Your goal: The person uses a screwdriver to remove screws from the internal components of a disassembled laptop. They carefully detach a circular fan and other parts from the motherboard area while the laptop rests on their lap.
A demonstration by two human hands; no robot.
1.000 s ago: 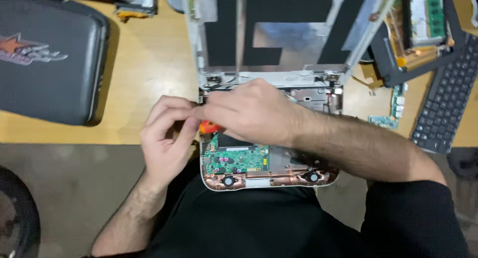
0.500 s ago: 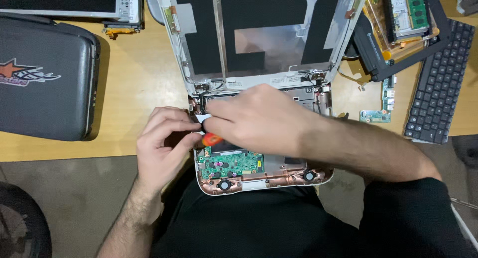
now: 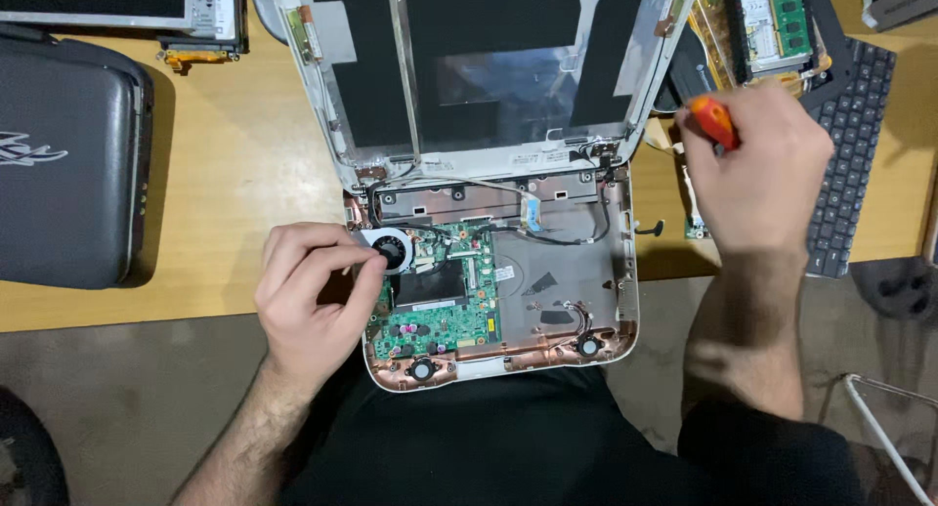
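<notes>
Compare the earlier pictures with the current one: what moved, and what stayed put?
The right hand lifted off the opened laptop base and swung out to the right, carrying the orange-handled screwdriver. This uncovered the green circuit board. The left hand stayed at the small fan. The black case and keyboard stayed put.

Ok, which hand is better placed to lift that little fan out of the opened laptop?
Left, most likely. The left hand already has its fingertips at the small round fan on the green board. The right hand is off to the side above the table, gripping an orange-handled screwdriver.
</notes>
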